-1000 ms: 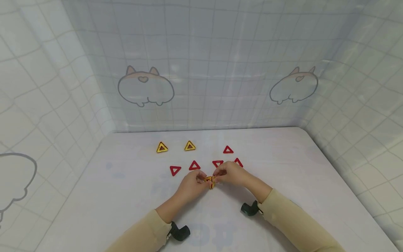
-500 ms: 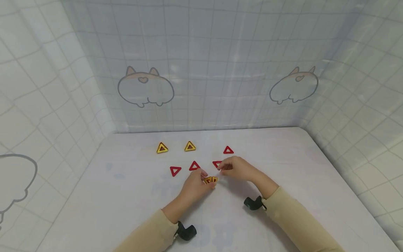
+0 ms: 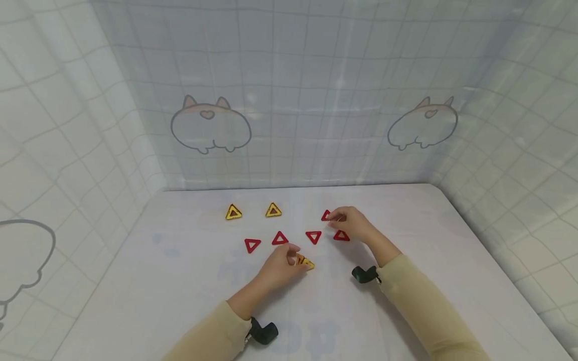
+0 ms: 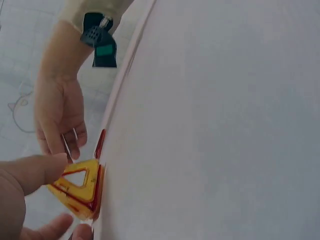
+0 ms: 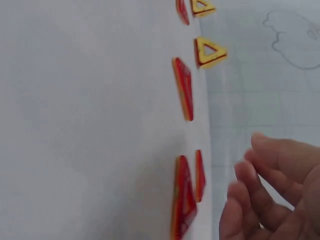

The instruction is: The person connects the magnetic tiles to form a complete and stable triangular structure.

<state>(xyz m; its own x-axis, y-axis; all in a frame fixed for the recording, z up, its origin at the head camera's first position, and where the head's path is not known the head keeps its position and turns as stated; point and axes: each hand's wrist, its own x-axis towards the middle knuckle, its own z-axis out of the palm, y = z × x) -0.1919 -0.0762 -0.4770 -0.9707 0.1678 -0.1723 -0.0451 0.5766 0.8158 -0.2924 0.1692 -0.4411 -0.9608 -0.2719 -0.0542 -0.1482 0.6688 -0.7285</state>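
Note:
In the head view my left hand (image 3: 279, 266) pinches joined yellow triangular tiles (image 3: 308, 262) just above the table. Up close in the left wrist view, these tiles (image 4: 90, 186) meet at an angle, with red showing between and behind the yellow faces. Thumb and fingertips hold them from both sides. My right hand (image 3: 353, 222) is stretched to the back right, fingertips over a red triangular tile (image 3: 324, 215) that they partly hide. The right wrist view shows this hand (image 5: 272, 190) with bent, relaxed fingers and nothing between them.
Other red triangular tiles lie flat: one (image 3: 341, 235) by the right wrist, one (image 3: 313, 236) in the middle, two (image 3: 280, 238) (image 3: 252, 245) further left. Two yellow triangular tiles (image 3: 233, 212) (image 3: 273, 210) lie at the back left. A grid-patterned wall (image 3: 293, 100) stands behind the table.
My right hand let go of the joined tiles and moved back and right to the far red tile. My left hand kept hold of the tiles, tilting them slightly.

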